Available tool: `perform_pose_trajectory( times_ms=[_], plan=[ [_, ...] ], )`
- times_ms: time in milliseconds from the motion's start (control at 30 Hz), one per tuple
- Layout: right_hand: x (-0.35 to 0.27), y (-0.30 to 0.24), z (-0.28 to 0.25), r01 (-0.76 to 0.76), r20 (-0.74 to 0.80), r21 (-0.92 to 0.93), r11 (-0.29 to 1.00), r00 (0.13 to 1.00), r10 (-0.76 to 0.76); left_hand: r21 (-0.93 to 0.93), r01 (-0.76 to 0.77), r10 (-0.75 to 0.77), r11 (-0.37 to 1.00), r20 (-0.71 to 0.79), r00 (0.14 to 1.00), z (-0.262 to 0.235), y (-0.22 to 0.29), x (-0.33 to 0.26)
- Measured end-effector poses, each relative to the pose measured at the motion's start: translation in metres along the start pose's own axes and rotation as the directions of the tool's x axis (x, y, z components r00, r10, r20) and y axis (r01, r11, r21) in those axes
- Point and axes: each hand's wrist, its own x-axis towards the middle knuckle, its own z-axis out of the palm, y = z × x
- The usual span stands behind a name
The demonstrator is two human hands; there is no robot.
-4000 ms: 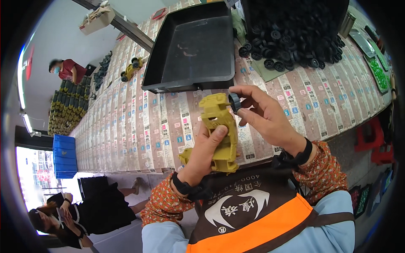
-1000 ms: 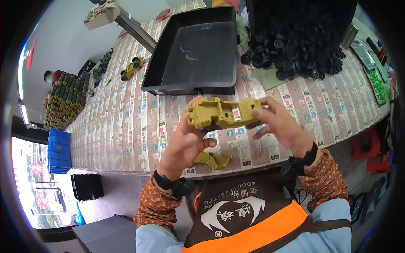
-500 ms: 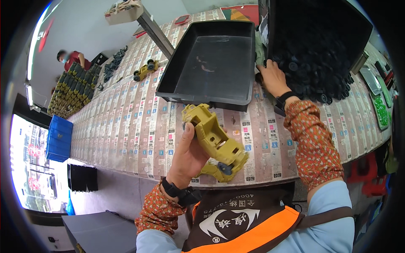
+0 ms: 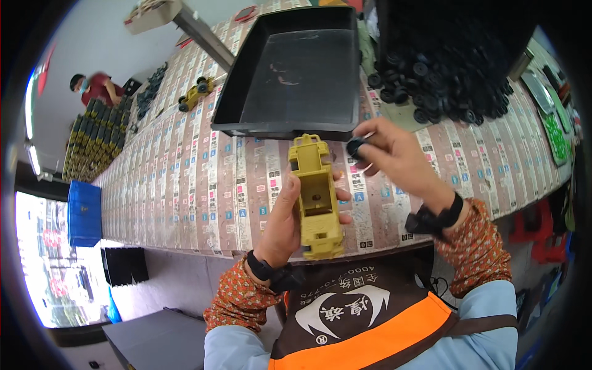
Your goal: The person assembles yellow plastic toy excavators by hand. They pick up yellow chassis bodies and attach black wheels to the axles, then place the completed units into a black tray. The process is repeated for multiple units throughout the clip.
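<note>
My left hand (image 4: 280, 225) is closed around a yellow plastic toy truck body (image 4: 319, 197), held upright above the table's near edge with its open bed toward me. The thumb lies along its left side and the fingertips show at its right. Just right of the truck's top end, my right hand (image 4: 394, 154) pinches a small black toy wheel (image 4: 355, 148) between thumb and fingers. Wheel and truck body are apart. A loose pile of black wheels (image 4: 441, 77) lies beyond my right hand.
A large black tray (image 4: 308, 74) stands ahead of me on the paper-covered table (image 4: 179, 185). Left of it sits another yellow toy truck with wheels (image 4: 196, 94). Stacked yellow-and-black toys (image 4: 95, 139) rise at far left, near a person in red (image 4: 98, 89). A blue crate (image 4: 84, 213) is at left.
My right hand has come back from the wheel pile toward the truck, bringing a black wheel. My left hand has turned the truck body from tilted to nearly straight.
</note>
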Motion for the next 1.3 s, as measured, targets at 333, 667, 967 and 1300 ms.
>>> perform_pose_trajectory(
  times_ms=[333,667,967,1300],
  plan=[
    [-0.039,0.015,0.035,0.161,-0.140,0.033,0.986,0.978,-0.155,0.072,0.105,-0.102,0.992,-0.034,0.994,0.009,-0.013,-0.011],
    [-0.052,0.017,0.041,0.141,-0.159,0.097,0.985,0.979,-0.124,0.279,-0.041,0.055,0.959,-0.042,0.998,0.028,-0.022,-0.013],
    [-0.071,0.021,0.050,0.253,-0.123,-0.222,0.942,0.951,-0.285,0.623,-0.256,0.317,0.740,0.013,0.948,0.005,-0.044,-0.006],
    [-0.073,0.033,0.045,0.262,-0.143,-0.188,0.947,0.946,-0.290,0.590,-0.193,0.159,0.784,0.110,0.981,0.012,-0.039,-0.005]
  ],
)
